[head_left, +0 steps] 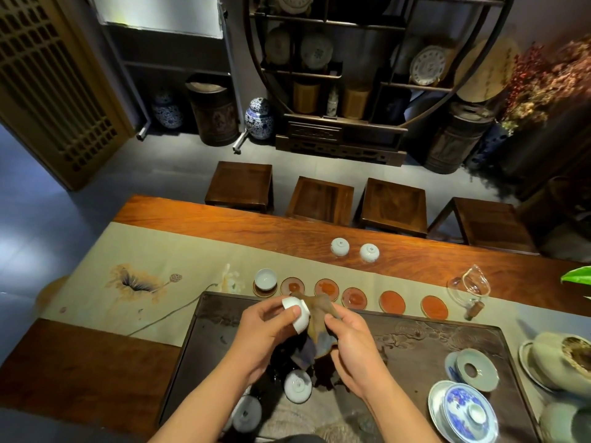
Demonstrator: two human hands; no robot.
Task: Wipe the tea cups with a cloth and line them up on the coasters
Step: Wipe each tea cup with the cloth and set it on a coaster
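My left hand (265,327) grips a small white tea cup (299,313) tilted on its side above the dark tea tray (415,350). My right hand (347,335) holds a brown cloth (315,314) pressed against the cup. A row of several round coasters runs along the tray's far edge; the leftmost coaster (259,290) bears an upright white cup (265,279), the others, such as the coaster (392,301), are bare. Two cups (340,246) (369,252) sit upside down farther back. More cups (298,385) lie near my forearms.
A glass pitcher (470,284) stands right of the coasters. Lidded bowls (463,407) and a pale ceramic vessel (556,359) crowd the tray's right end. A painted table runner (144,276) covers the wooden table. Several stools (321,198) line the far side.
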